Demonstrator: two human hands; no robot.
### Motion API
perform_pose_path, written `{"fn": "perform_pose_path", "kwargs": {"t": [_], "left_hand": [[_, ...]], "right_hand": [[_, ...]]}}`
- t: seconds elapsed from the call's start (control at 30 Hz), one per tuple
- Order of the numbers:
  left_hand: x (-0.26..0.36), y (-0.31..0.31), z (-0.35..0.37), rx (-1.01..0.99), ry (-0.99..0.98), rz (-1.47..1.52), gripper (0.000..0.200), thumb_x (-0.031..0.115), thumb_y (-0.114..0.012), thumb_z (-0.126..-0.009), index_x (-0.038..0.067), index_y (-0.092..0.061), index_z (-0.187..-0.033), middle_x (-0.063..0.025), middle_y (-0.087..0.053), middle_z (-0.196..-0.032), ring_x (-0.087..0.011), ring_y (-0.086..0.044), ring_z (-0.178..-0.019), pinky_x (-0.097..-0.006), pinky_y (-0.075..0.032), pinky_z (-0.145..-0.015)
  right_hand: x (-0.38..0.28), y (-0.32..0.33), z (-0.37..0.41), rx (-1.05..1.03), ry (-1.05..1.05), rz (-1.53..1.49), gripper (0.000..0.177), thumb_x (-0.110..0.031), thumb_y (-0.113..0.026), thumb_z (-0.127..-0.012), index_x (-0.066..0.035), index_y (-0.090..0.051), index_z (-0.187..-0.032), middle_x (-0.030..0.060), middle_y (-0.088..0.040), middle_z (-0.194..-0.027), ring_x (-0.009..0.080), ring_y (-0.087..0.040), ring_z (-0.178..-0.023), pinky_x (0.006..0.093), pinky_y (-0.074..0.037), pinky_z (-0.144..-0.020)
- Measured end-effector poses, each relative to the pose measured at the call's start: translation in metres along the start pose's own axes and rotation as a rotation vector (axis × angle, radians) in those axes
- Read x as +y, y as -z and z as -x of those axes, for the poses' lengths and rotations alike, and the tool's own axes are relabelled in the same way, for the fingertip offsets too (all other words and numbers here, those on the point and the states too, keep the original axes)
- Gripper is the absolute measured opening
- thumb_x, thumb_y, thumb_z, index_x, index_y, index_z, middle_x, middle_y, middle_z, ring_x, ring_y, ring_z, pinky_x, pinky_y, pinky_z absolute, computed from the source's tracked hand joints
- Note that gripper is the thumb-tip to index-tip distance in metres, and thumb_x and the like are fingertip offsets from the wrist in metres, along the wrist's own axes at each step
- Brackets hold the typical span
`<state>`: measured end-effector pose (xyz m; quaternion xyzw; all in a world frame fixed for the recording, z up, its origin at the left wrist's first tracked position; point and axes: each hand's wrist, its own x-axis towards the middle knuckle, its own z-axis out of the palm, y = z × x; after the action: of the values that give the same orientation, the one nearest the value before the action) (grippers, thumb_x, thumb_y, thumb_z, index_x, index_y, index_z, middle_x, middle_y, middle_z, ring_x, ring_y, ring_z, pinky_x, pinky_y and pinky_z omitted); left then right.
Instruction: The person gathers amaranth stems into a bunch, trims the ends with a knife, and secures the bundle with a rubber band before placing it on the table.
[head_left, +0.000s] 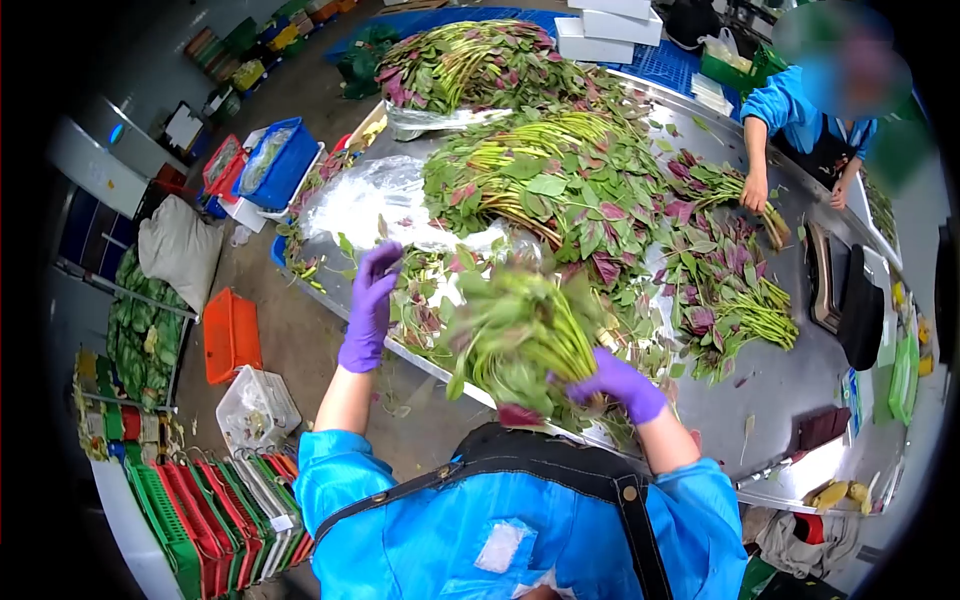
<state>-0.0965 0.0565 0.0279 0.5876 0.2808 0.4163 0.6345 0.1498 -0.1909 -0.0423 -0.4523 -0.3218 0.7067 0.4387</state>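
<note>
My right hand (622, 386), in a purple glove, grips the stem end of a bunch of amaranth greens (520, 335), smeared by motion above the table's near edge. Raised to the left of that bunch, my gloved left hand (370, 308) holds nothing, its fingers pointing up and apart from the leaves. Beyond both hands lies a large pile of amaranth (560, 180), green stems with green and purple leaves. Another bunch (735, 310) rests on the metal table (765, 395) to the right.
A co-worker's hand (755, 190) touches a bunch at the far right. Clear plastic sheeting (365, 205) lies on the table's left side. An orange crate (231, 335) and a white basket (257, 408) stand on the floor at left. A dark device (848, 300) sits at the right.
</note>
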Motion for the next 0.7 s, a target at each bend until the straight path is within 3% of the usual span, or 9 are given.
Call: {"fn": "perform_pose_path", "kwargs": {"t": [0.03,0.1,0.17,0.23,0.3,0.33,0.4,0.43,0.7], "left_hand": [[-0.011,0.029,0.012,-0.235,-0.006,0.000,0.043,0.026,-0.065,-0.074,-0.001,-0.055,-0.105,-0.0153,-0.054,-0.115,-0.0225,-0.051,-0.106,-0.0353,-0.036,-0.095],[-0.002,0.019,0.040,-0.954,0.316,0.204,0.042,0.029,-0.065,-0.075,-0.004,-0.058,-0.101,-0.0165,-0.057,-0.110,-0.0245,-0.055,-0.100,-0.0365,-0.039,-0.093],[-0.007,-0.019,0.065,-1.446,0.416,0.191,0.053,0.019,-0.065,-0.078,-0.006,-0.045,-0.121,-0.0177,-0.054,-0.116,-0.0256,-0.052,-0.108,-0.0360,-0.039,-0.095],[-0.027,-0.044,0.092,-1.230,0.463,-0.025,0.071,0.021,-0.067,-0.078,-0.003,-0.030,-0.133,-0.0142,-0.041,-0.131,-0.0196,-0.041,-0.120,-0.0321,-0.032,-0.101],[-0.075,-0.069,0.097,-0.668,0.608,0.365,0.072,0.022,-0.065,-0.079,-0.002,-0.025,-0.134,-0.0130,-0.040,-0.131,-0.0192,-0.038,-0.122,-0.0327,-0.029,-0.103],[-0.087,-0.076,0.099,-0.508,0.614,0.747,0.065,0.023,-0.062,-0.082,0.000,-0.028,-0.132,-0.0121,-0.045,-0.125,-0.0192,-0.046,-0.114,-0.0331,-0.037,-0.097],[-0.128,-0.074,0.113,-0.329,0.703,0.825,0.049,0.021,-0.058,-0.084,0.001,-0.039,-0.124,-0.0102,-0.053,-0.115,-0.0184,-0.055,-0.102,-0.0319,-0.046,-0.087],[-0.150,-0.075,0.123,-0.204,0.847,0.722,0.046,0.015,-0.052,-0.087,-0.002,-0.037,-0.127,-0.0151,-0.052,-0.117,-0.0215,-0.055,-0.104,-0.0328,-0.047,-0.087],[-0.132,-0.055,0.155,-0.052,0.906,0.948,0.044,0.017,-0.048,-0.088,-0.003,-0.037,-0.126,-0.0153,-0.052,-0.118,-0.0236,-0.052,-0.108,-0.0366,-0.042,-0.093]], "right_hand": [[-0.010,0.002,-0.008,0.188,-0.179,0.231,0.028,-0.006,-0.065,-0.068,-0.001,-0.061,-0.094,0.0026,-0.059,-0.070,0.0075,-0.052,-0.058,0.0223,-0.043,-0.053],[-0.021,-0.010,-0.020,0.199,-0.030,0.252,0.029,-0.006,-0.066,-0.067,-0.001,-0.061,-0.095,0.0025,-0.059,-0.071,0.0078,-0.053,-0.058,0.0228,-0.043,-0.053],[-0.023,-0.025,-0.022,0.177,0.090,0.121,0.033,-0.008,-0.069,-0.068,-0.001,-0.060,-0.099,0.0020,-0.060,-0.074,0.0089,-0.054,-0.061,0.0240,-0.045,-0.056],[-0.034,-0.042,-0.023,0.194,0.086,0.089,0.034,-0.010,-0.070,-0.069,-0.001,-0.060,-0.100,0.0017,-0.060,-0.076,0.0096,-0.055,-0.065,0.0243,-0.045,-0.059],[-0.022,-0.057,-0.035,0.226,0.179,0.024,0.038,-0.013,-0.070,-0.073,-0.002,-0.057,-0.107,0.0009,-0.061,-0.083,0.0108,-0.057,-0.074,0.0236,-0.046,-0.067],[-0.011,-0.061,-0.041,0.220,0.173,0.027,0.038,-0.013,-0.070,-0.073,-0.002,-0.057,-0.107,0.0009,-0.061,-0.083,0.0108,-0.057,-0.074,0.0236,-0.046,-0.067],[0.015,-0.062,-0.049,0.149,-0.113,-0.064,0.041,-0.013,-0.068,-0.074,-0.002,-0.054,-0.111,0.0027,-0.061,-0.091,0.0117,-0.057,-0.081,0.0244,-0.046,-0.073],[0.041,-0.061,-0.053,0.155,-0.081,-0.121,0.040,-0.011,-0.066,-0.076,-0.001,-0.053,-0.113,0.0041,-0.061,-0.095,0.0120,-0.057,-0.085,0.0253,-0.045,-0.076],[0.062,-0.054,-0.040,0.234,-0.169,-0.651,0.030,-0.008,-0.063,-0.077,0.000,-0.055,-0.104,0.0057,-0.062,-0.089,0.0123,-0.059,-0.076,0.0242,-0.047,-0.068]]}}
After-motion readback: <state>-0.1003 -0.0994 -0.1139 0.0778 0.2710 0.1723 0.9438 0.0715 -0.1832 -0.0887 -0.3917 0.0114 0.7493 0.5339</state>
